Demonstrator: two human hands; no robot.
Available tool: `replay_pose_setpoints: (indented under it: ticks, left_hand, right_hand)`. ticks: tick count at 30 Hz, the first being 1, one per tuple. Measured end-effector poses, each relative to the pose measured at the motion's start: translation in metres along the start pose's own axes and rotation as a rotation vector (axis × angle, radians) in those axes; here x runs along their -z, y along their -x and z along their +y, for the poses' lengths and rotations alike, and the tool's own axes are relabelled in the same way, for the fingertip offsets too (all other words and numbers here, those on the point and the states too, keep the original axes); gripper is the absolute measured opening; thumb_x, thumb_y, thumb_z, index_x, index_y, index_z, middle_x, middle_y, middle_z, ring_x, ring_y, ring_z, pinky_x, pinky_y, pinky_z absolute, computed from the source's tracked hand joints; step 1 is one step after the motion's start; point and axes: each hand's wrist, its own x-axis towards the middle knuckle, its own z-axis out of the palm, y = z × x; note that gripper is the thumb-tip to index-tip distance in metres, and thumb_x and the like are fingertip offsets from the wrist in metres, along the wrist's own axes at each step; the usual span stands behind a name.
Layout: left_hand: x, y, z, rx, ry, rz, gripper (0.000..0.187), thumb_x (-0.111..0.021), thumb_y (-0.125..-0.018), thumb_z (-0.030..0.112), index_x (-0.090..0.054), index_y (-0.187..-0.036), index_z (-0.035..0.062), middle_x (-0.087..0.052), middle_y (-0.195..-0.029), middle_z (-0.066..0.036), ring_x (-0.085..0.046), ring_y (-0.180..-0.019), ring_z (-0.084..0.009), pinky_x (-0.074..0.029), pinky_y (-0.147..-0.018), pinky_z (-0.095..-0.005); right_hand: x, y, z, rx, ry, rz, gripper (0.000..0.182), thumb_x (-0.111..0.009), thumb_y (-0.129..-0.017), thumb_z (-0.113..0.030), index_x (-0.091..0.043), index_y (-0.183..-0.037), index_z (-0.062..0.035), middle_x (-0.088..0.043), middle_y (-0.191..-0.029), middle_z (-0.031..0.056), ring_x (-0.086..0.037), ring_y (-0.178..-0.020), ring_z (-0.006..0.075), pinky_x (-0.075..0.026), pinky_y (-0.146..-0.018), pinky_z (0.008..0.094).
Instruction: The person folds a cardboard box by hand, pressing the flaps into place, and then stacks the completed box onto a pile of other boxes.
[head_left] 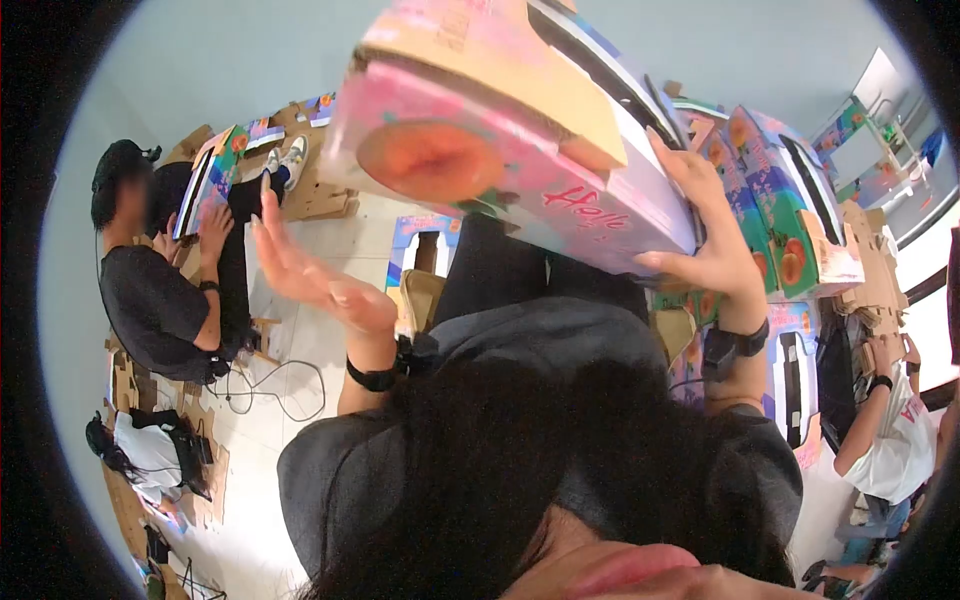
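Observation:
A printed cardboard carton (520, 150) with a peach picture and "Hello" lettering is held up in front of me, tilted. My right hand (705, 225) grips its right end, the thumb on the printed side and the fingers at the upper edge. A dark slot runs along its top beside a tan cardboard flap. My left hand (320, 275) is raised to the left of the carton, apart from it, with fingers stretched out and nothing in them. The carton's left end and the left hand are slightly blurred.
More printed cartons (790, 200) are stacked at my right. Another carton (425, 245) stands on the floor ahead. At left, a seated person (160, 290) holds a similar carton. Cables (290, 390) lie on the tiles. Other people work at lower left and at right.

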Motion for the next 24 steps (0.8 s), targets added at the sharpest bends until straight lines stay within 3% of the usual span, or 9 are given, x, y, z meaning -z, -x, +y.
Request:
replay_pose_setpoints:
  ticks: [2, 3, 6, 10, 12, 14, 15, 18, 24]
  left_hand:
    - [-0.007, 0.011, 0.010, 0.000, -0.055, -0.016, 0.104, -0.044, -0.093, 0.072, -0.017, -0.154, -0.0081, -0.033, -0.155, -0.030, -0.032, -0.145, -0.0493, -0.022, -0.120, -0.0597]
    - [-0.013, 0.013, 0.011, -0.102, -0.033, -0.010, 0.100, -0.052, -0.090, 0.069, -0.024, -0.153, -0.0028, -0.036, -0.153, -0.030, -0.034, -0.143, -0.0494, -0.022, -0.119, -0.0611]
    - [-0.020, 0.017, 0.014, -0.522, -0.125, -0.106, 0.091, -0.056, -0.090, 0.063, -0.030, -0.153, 0.0029, -0.035, -0.155, -0.030, -0.034, -0.144, -0.0459, -0.025, -0.118, -0.0615]
    - [-0.029, 0.017, 0.021, -0.395, 0.054, -0.586, 0.086, -0.064, -0.087, 0.057, -0.034, -0.153, 0.0096, -0.039, -0.155, -0.027, -0.035, -0.144, -0.0487, -0.021, -0.118, -0.0633]
    - [-0.049, 0.012, 0.029, -0.228, 0.103, -0.960, 0.087, -0.068, -0.087, 0.054, -0.033, -0.154, 0.0102, -0.035, -0.159, -0.025, -0.030, -0.148, -0.0477, -0.016, -0.120, -0.0632]
    - [-0.066, 0.028, 0.026, -0.233, 0.031, -1.054, 0.093, -0.071, -0.087, 0.055, -0.029, -0.158, 0.0125, -0.030, -0.163, -0.020, -0.022, -0.153, -0.0428, -0.009, -0.122, -0.0616]
    - [-0.074, 0.049, 0.013, -0.211, 0.049, -1.061, 0.097, -0.069, -0.084, 0.065, -0.032, -0.159, 0.0158, -0.025, -0.165, -0.020, -0.015, -0.155, -0.0407, -0.006, -0.122, -0.0622]
    - [-0.082, 0.074, 0.012, -0.326, -0.035, -1.193, 0.099, -0.069, -0.080, 0.071, -0.039, -0.156, 0.0157, -0.022, -0.166, -0.019, -0.013, -0.155, -0.0415, -0.004, -0.122, -0.0633]
    - [-0.071, 0.073, 0.018, -0.257, 0.078, -1.151, 0.106, -0.072, -0.071, 0.077, -0.044, -0.153, 0.0149, -0.028, -0.164, -0.020, -0.015, -0.154, -0.0448, -0.002, -0.121, -0.0646]
  right_hand:
    - [-0.011, -0.003, -0.005, 0.020, 0.055, 0.059, 0.100, -0.088, -0.064, -0.043, -0.050, -0.152, -0.0134, -0.054, -0.121, 0.0175, -0.047, -0.116, 0.0346, -0.032, -0.107, 0.0433]
    - [-0.015, -0.006, -0.009, 0.019, 0.128, 0.061, 0.100, -0.088, -0.064, -0.044, -0.050, -0.152, -0.0139, -0.054, -0.121, 0.0177, -0.047, -0.116, 0.0348, -0.032, -0.108, 0.0439]
    - [-0.032, -0.009, -0.009, 0.010, 0.317, 0.024, 0.099, -0.088, -0.061, -0.047, -0.053, -0.149, -0.0193, -0.053, -0.122, 0.0185, -0.047, -0.119, 0.0372, -0.028, -0.112, 0.0504]
    - [-0.060, -0.003, 0.012, 0.055, 0.520, -0.085, 0.099, -0.089, -0.058, -0.040, -0.052, -0.149, -0.0234, -0.053, -0.121, 0.0178, -0.049, -0.123, 0.0369, -0.025, -0.116, 0.0572]
    - [-0.076, 0.003, 0.025, 0.055, 0.546, -0.141, 0.101, -0.090, -0.058, -0.036, -0.050, -0.150, -0.0240, -0.053, -0.120, 0.0172, -0.049, -0.123, 0.0363, -0.025, -0.116, 0.0573]
    - [-0.091, 0.009, 0.031, 0.048, 0.515, -0.067, 0.108, -0.090, -0.053, -0.030, -0.047, -0.151, -0.0213, -0.052, -0.121, 0.0168, -0.049, -0.122, 0.0363, -0.026, -0.117, 0.0577]
    - [-0.095, 0.011, 0.031, 0.056, 0.530, -0.037, 0.109, -0.090, -0.052, -0.030, -0.046, -0.151, -0.0202, -0.052, -0.121, 0.0169, -0.049, -0.122, 0.0365, -0.026, -0.117, 0.0577]
    - [-0.099, 0.020, 0.027, 0.032, 0.568, -0.017, 0.110, -0.089, -0.051, -0.029, -0.046, -0.151, -0.0178, -0.051, -0.122, 0.0171, -0.048, -0.122, 0.0365, -0.026, -0.117, 0.0584]
    - [-0.102, 0.028, 0.019, 0.008, 0.581, 0.005, 0.110, -0.089, -0.051, -0.030, -0.045, -0.151, -0.0177, -0.051, -0.128, 0.0164, -0.046, -0.128, 0.0365, -0.023, -0.120, 0.0601]
